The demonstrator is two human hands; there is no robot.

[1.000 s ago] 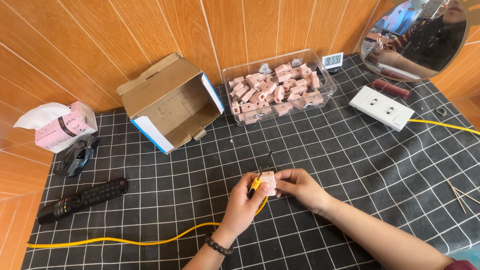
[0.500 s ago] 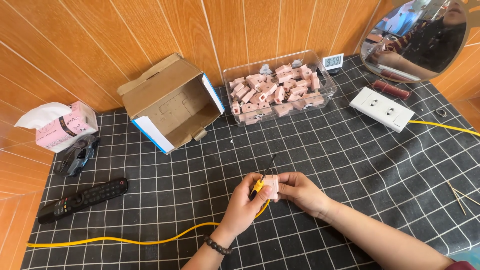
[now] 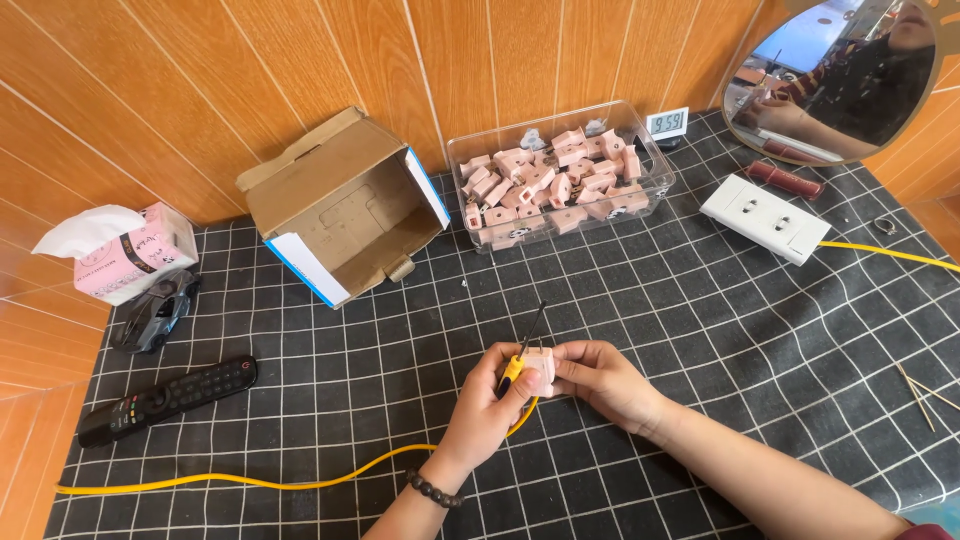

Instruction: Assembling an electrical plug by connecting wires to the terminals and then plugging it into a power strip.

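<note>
Pink plug piece (image 3: 541, 366), near centre of the mat: your right hand (image 3: 603, 382) pinches it, left hand (image 3: 487, 408) grips the yellow-handled screwdriver (image 3: 519, 355). Wiring step, likely; next calls for steady tip seating.

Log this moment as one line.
left hand: holds screwdriver | right hand: holds pink plug | yellow cable: on mat

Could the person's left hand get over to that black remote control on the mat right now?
Probably not at once: the left hand is busy, gripping a small yellow-handled screwdriver against the pink part that the right hand steadies. The mat between it and the remote control looks bare, though.
</note>
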